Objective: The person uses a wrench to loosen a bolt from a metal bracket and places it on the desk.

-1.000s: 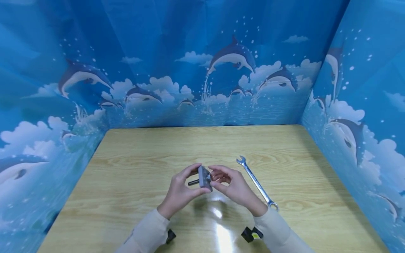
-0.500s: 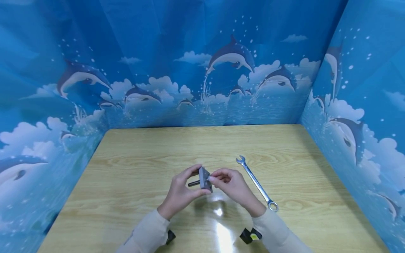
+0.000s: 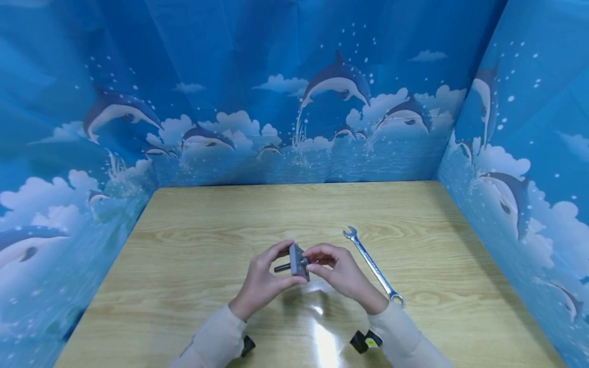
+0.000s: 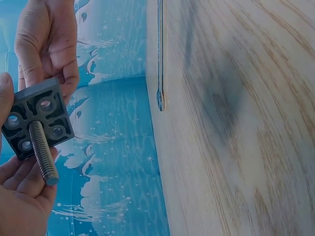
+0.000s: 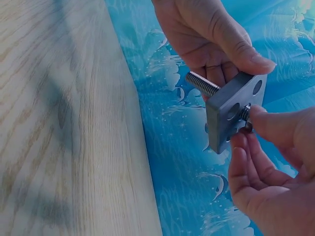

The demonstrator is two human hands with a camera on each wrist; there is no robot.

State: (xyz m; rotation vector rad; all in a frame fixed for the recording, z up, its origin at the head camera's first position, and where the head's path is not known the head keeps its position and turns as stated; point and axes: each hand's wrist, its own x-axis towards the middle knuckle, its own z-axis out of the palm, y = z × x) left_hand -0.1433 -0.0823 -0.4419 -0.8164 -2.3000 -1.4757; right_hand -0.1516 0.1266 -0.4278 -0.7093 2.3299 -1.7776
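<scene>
So my left fingers (image 3: 277, 250) have the plate (image 5: 224, 110) gripped by its edges, held up above the surface (image 3: 198, 235), with the bolt's (image 4: 42, 152) long threaded end poking out toward my left. My right fingers (image 3: 324, 250) are pinching the short end right by the plate's other face, partly hiding it. Wrench (image 3: 374, 267) is lying on the surface off to the right.

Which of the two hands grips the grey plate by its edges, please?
The left hand, spanning opposite edges of the grey plate; the right hand pinches the threaded piece on its face.
</scene>
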